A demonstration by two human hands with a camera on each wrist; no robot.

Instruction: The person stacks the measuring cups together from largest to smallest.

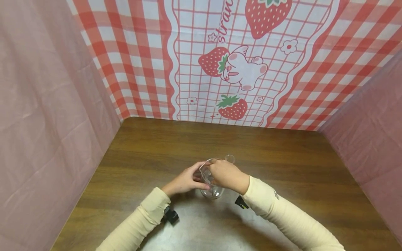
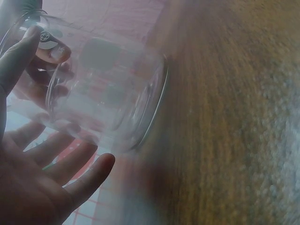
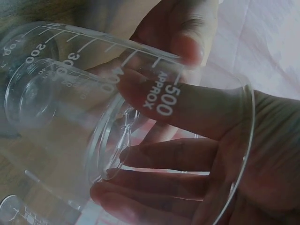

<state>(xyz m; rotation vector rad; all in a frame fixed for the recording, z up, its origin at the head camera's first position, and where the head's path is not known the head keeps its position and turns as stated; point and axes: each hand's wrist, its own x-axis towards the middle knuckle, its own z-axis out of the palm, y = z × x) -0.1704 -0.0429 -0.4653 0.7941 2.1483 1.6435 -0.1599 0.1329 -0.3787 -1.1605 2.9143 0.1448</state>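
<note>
A large clear glass beaker (image 1: 213, 194), with white graduations up to 500 in the right wrist view, stands on the table. My left hand (image 1: 185, 179) grips its side, thumb in front and fingers behind. My right hand (image 1: 228, 175) reaches in through its mouth. Inside it is a smaller glass beaker (image 3: 99, 149), its rim pinched between my right thumb and fingers. Seen from the left wrist, the large beaker (image 2: 117, 93) has its base by the tabletop, and the clear glass blurs the inner rim.
Just beyond my right hand is the round rim of another glass vessel (image 1: 230, 159), mostly hidden. Brown wood makes up the tabletop (image 1: 282, 157). A red-checked strawberry cloth (image 1: 141, 69) hangs at the back, and pink curtains (image 1: 47, 122) hang on both sides.
</note>
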